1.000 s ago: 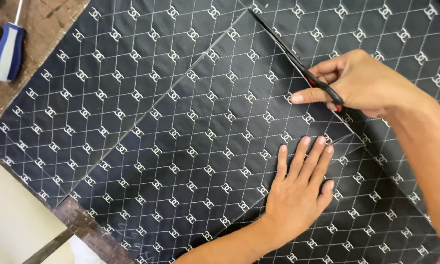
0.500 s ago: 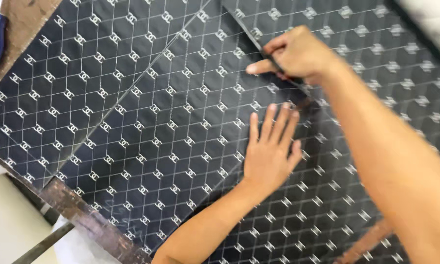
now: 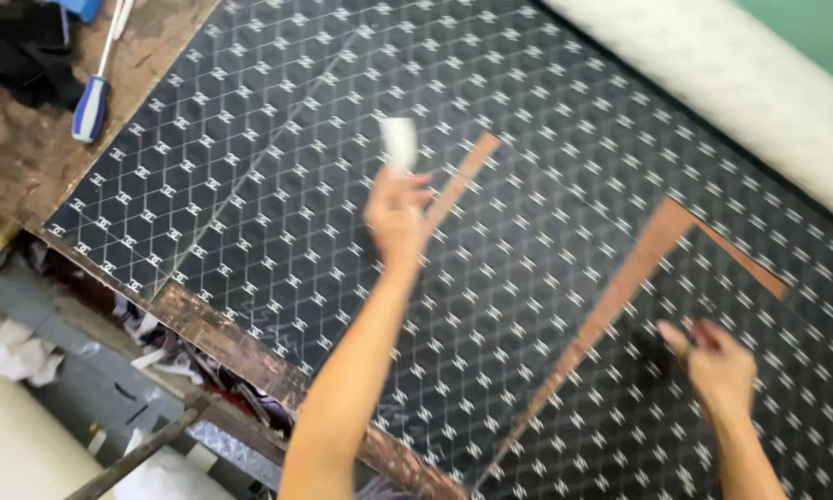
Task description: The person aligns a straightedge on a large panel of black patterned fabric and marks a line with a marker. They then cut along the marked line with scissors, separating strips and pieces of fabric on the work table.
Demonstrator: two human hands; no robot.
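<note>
Here the left hand (image 3: 396, 211) pinches a small white piece (image 3: 400, 142) above the black patterned sheet (image 3: 296, 167); the right hand's (image 3: 717, 366) grip is unclear.

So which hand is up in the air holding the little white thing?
The left hand, raised mid-sheet and pinching a small white piece. The right hand stays low beside the cut.

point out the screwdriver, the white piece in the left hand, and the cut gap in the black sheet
screwdriver (image 3: 91, 106): head view, on its blue handle.
white piece (image 3: 399, 142): head view, its blurred middle, above the left hand's fingers.
cut gap (image 3: 620, 287): head view, brown strip where the sheet is parted.
</note>
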